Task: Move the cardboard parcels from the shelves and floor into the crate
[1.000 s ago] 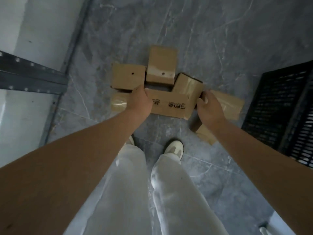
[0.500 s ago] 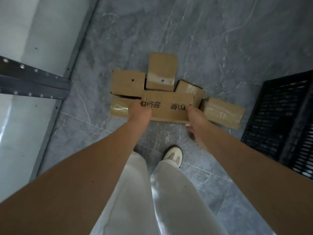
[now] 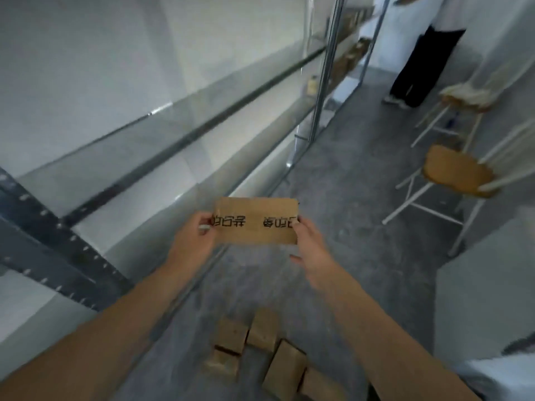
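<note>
So the left hand (image 3: pixel 192 241) and right hand (image 3: pixel 308 244) pinch the parcel (image 3: pixel 256 227) mid-air by its short ends, fingers (image 3: pixel 206 222) curled round the edges. A thin grip like that could slip and drop it onto the floor pile (image 3: pixel 260 351).

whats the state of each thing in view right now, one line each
printed parcel, held in the air between both hands, roughly level
left hand, grips the parcel's left end
right hand, grips the parcel's right end
floor parcels, lying in a cluster below the hands
shelf parcels, shelved far off, blurred
crate, not in view
</note>
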Demonstrator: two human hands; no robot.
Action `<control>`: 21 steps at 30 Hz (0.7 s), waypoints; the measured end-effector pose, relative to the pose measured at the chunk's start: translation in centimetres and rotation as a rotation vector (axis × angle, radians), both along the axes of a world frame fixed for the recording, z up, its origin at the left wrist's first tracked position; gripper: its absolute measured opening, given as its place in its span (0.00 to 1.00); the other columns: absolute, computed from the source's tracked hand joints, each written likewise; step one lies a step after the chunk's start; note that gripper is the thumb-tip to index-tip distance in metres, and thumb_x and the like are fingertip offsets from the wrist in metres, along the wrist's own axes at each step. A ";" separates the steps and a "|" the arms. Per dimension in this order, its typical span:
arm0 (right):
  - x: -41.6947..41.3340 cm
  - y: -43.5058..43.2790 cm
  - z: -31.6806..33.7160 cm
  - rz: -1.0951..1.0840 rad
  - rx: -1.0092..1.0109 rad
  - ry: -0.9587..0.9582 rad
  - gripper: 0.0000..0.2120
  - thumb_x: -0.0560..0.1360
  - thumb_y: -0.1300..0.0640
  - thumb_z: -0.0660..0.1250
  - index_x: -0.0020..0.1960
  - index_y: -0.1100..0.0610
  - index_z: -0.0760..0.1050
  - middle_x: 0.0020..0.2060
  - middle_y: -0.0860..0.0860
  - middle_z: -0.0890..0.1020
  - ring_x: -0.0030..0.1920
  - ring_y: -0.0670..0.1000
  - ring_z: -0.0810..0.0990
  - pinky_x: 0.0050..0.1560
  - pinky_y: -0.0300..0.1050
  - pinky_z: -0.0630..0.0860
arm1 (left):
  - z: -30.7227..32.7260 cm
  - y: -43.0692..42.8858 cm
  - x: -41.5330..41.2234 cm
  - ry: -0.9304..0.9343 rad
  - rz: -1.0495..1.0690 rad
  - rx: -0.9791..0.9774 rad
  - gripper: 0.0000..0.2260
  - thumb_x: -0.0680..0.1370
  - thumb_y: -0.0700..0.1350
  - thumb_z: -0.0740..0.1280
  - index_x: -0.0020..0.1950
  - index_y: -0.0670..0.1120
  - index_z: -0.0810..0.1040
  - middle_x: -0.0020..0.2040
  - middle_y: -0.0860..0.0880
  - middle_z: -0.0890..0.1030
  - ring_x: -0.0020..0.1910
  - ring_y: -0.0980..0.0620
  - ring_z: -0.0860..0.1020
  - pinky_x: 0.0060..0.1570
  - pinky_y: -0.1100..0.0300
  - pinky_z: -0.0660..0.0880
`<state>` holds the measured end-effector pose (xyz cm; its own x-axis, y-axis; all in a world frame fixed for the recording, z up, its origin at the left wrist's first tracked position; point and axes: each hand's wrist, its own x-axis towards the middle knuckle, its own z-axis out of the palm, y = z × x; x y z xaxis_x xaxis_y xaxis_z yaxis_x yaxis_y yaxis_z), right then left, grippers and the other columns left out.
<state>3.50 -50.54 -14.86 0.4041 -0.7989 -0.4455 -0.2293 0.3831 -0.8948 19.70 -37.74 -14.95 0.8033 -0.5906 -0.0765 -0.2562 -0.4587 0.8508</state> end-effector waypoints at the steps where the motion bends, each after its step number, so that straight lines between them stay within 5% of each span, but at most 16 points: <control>1: 0.5 0.7 3.0 -0.003 -0.009 -0.075 0.17 0.83 0.50 0.56 0.72 0.49 0.66 0.66 0.49 0.72 0.61 0.51 0.72 0.61 0.58 0.75 | 2.8 1.1 -0.3 -0.023 0.054 -0.048 0.08 0.78 0.39 0.63 0.54 0.49 0.76 0.49 0.52 0.79 0.43 0.53 0.78 0.40 0.61 0.69; 7: 4.7 8.8 16.2 0.061 -0.080 -0.444 0.12 0.82 0.54 0.59 0.65 0.49 0.65 0.53 0.47 0.74 0.51 0.45 0.75 0.50 0.55 0.82 | 14.8 8.8 -2.5 -0.099 0.337 -0.361 0.03 0.80 0.40 0.61 0.54 0.44 0.70 0.45 0.54 0.76 0.43 0.60 0.74 0.36 0.67 0.68; 10: 6.1 13.0 20.5 0.157 -0.080 -0.498 0.13 0.82 0.48 0.58 0.64 0.50 0.64 0.52 0.48 0.74 0.51 0.46 0.75 0.56 0.56 0.79 | 19.9 14.1 -2.0 -0.174 0.372 -0.467 0.02 0.82 0.40 0.60 0.54 0.45 0.69 0.45 0.56 0.76 0.44 0.61 0.75 0.34 0.71 0.71; 15: 7.7 20.7 25.3 0.219 -0.127 -0.552 0.14 0.81 0.45 0.59 0.62 0.50 0.64 0.55 0.53 0.77 0.54 0.50 0.77 0.60 0.56 0.76 | 24.5 25.5 -3.6 -0.280 0.437 -0.524 0.02 0.82 0.40 0.60 0.50 0.45 0.71 0.39 0.52 0.77 0.29 0.61 0.73 0.26 0.71 0.69; 18: 8.7 26.2 27.1 0.325 -0.118 -0.570 0.16 0.79 0.41 0.61 0.62 0.49 0.66 0.56 0.54 0.78 0.56 0.53 0.78 0.57 0.58 0.78 | 26.2 32.2 -4.6 -0.289 0.509 -0.598 0.04 0.82 0.39 0.59 0.50 0.45 0.72 0.44 0.55 0.80 0.37 0.69 0.77 0.35 0.74 0.72; 21: 9.9 31.5 28.6 0.438 -0.111 -0.613 0.18 0.79 0.39 0.60 0.63 0.48 0.68 0.56 0.53 0.80 0.55 0.51 0.79 0.53 0.54 0.79 | 27.9 37.7 -5.2 -0.298 0.583 -0.650 0.04 0.82 0.40 0.58 0.51 0.42 0.72 0.50 0.56 0.81 0.47 0.64 0.79 0.41 0.71 0.71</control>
<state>13.40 -19.04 13.76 0.8436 -0.5358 0.0346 0.2111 0.2718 -0.9389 14.55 -0.03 12.91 0.9205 0.0588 0.3862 -0.3844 -0.0390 0.9223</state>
